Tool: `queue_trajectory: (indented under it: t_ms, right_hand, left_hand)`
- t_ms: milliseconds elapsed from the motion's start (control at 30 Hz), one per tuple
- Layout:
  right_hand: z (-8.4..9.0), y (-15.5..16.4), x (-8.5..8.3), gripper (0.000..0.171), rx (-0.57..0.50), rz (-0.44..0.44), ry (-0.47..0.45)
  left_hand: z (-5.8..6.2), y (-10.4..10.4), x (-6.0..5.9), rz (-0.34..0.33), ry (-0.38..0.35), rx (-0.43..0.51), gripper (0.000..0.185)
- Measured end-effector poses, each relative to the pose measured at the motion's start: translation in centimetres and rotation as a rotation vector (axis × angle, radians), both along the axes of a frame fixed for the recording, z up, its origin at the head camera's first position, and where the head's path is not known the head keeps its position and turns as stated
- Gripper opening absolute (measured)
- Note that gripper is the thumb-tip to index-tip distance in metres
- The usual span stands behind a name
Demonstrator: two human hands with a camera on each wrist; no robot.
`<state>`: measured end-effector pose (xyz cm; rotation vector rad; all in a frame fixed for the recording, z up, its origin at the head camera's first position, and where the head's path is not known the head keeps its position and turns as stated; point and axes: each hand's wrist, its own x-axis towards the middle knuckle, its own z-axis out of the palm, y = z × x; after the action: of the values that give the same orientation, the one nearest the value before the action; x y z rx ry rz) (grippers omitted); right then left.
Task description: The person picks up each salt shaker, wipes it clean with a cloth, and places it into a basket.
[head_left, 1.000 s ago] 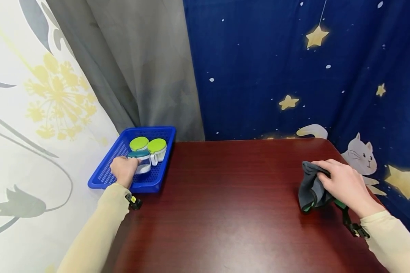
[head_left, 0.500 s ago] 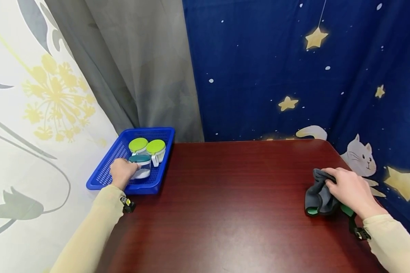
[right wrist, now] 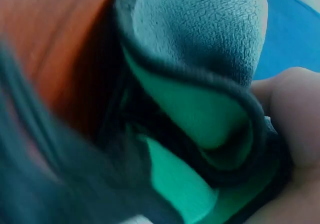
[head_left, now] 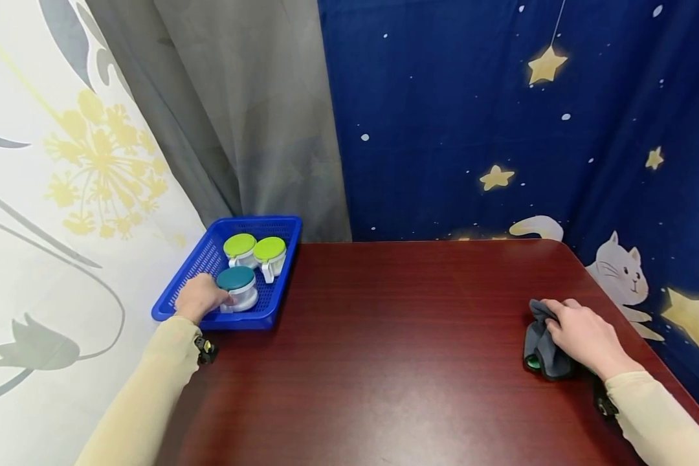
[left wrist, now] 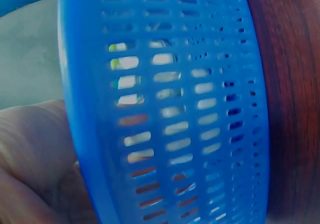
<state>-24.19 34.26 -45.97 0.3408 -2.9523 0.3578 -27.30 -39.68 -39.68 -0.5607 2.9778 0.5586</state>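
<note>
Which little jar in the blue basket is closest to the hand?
The teal-lidded jar. It sits right by the left hand; the two green-lidded jars stand farther back.

The basket (head_left: 279,243) sat at the desk's (head_left: 396,336) far-left corner and contained three jars (head_left: 237,288). The cloth (head_left: 540,346) lay at the right edge.

My left wrist camera sits right up against the blue perforated basket (left wrist: 175,109), whose slotted wall fills most of the frame. Pale and green blurs show through the slots. My left hand (left wrist: 35,159) lies at the lower left against its rim; dark red tabletop (left wrist: 295,109) runs along the right.
</note>
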Motion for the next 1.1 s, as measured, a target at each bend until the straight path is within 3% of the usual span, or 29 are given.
queue_trajectory:
  t_ms: [300, 667, 933, 1100]
  right_hand:
    - [-1.8, -1.5, 0.6, 0.063, 0.037, 0.053, -0.063]
    - [-0.9, -2.4, 1.1, 0.073, 0.048, 0.045, -0.056]
    - [0.8, -3.6, 1.8, 0.072, 0.076, 0.030, 0.043]
    - [1.9, -5.5, 2.3, 0.068, 0.061, 0.027, 0.146]
  left_hand:
    - [-0.6, -0.3, 0.4, -0.016, -0.055, 0.003, 0.054]
    - [0.2, 0.0, 1.0, -0.048, -0.032, -0.062, 0.063]
    - [0.4, 0.8, 3.3, -0.050, 0.138, -0.104, 0.041]
    - [0.8, 2.8, 5.1, -0.050, 0.338, -0.149, 0.040]
